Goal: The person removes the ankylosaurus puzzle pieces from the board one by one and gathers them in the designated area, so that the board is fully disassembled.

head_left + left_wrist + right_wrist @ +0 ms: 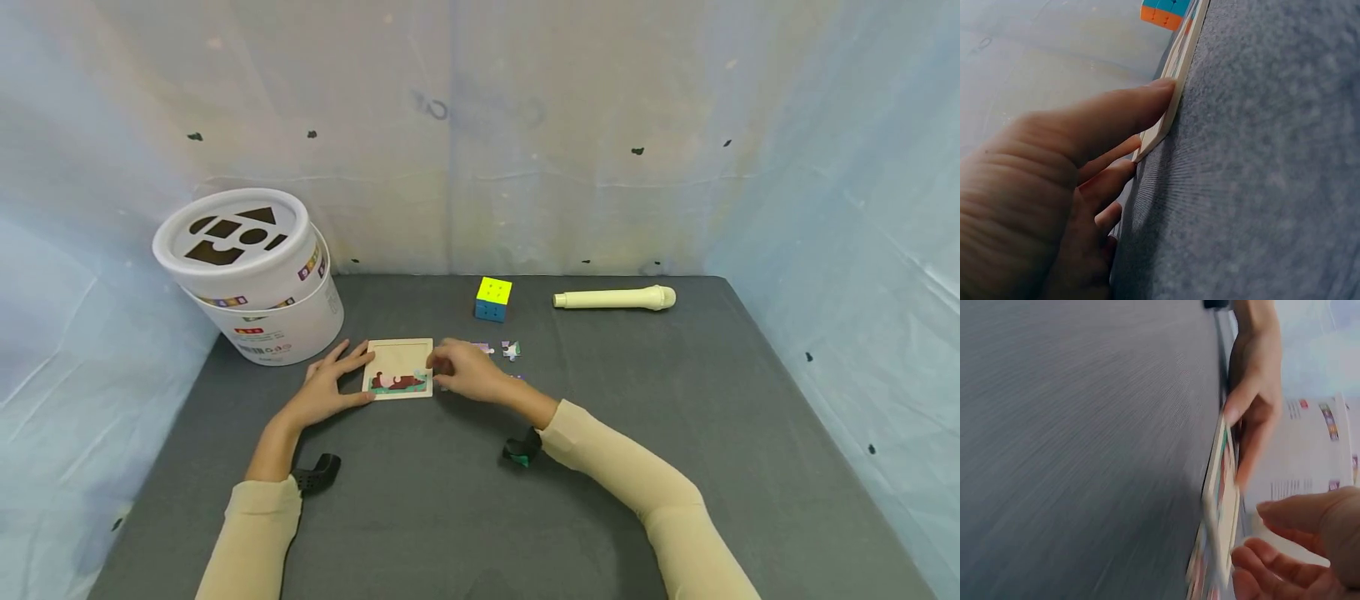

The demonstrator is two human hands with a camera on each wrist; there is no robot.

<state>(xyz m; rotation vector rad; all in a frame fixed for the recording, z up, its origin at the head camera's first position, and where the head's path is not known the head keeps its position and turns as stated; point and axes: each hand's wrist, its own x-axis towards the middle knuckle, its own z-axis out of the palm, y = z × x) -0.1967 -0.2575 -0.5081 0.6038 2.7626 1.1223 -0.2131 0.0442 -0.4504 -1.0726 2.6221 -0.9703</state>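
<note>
A dark grey worktop [450,517] carries the scene, with a white bucket [296,329] under a shape-cut lid [183,250] standing at its 10 o'clock and a cream toy microphone [607,298] lying near its 1 o'clock edge. At the center of attention, a person's left hand [322,393] rests at the 9 o'clock side of a square wooden puzzle board [397,355], fingers spread, thumb and fingertips touching its edges. The right hand [474,371] hovers at the board's 3 o'clock side, fingers bent; whether they pinch a piece cannot be told. The board lies flat, just right of the bucket, and a yellow-topped cube [492,300] sits at its 2 o'clock. The work looks barely begun: a colored strip [397,382] fills the 6 o'clock band, while the pale base toward 12 o'clock is bare. Loose jigsaw pieces [512,351] wait toward 3 o'clock, partly hidden by the right hand, apparently still to be fitted.
</note>
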